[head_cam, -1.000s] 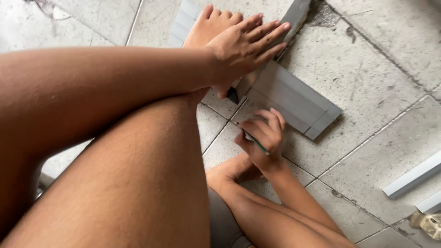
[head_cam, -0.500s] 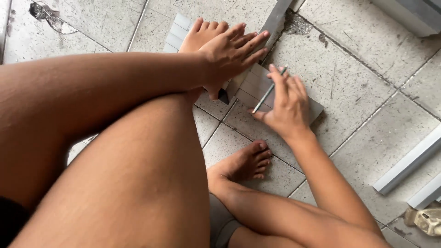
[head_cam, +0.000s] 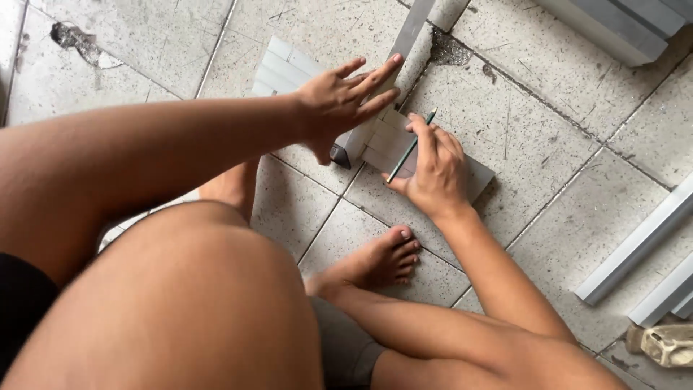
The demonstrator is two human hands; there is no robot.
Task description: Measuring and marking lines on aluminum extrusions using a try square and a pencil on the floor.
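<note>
The right hand [head_cam: 433,170] pinches a dark green pencil [head_cam: 411,146] between thumb and fingers, its tip down on a grey grooved panel piece [head_cam: 473,180] lying on the tiled floor [head_cam: 534,137]. The left hand [head_cam: 343,105], fingers spread flat, steadies a long grey strip [head_cam: 408,36] laid across it. No pencil line shows, so marking looks barely begun, I judge.

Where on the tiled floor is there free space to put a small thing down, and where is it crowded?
Bare tile lies right of the right hand, between the grey panel and the white profiles. Another bare patch is at top left, between the floor hole and the ribbed panel. It is crowded around the left hand, pencil and metal strip.
</note>
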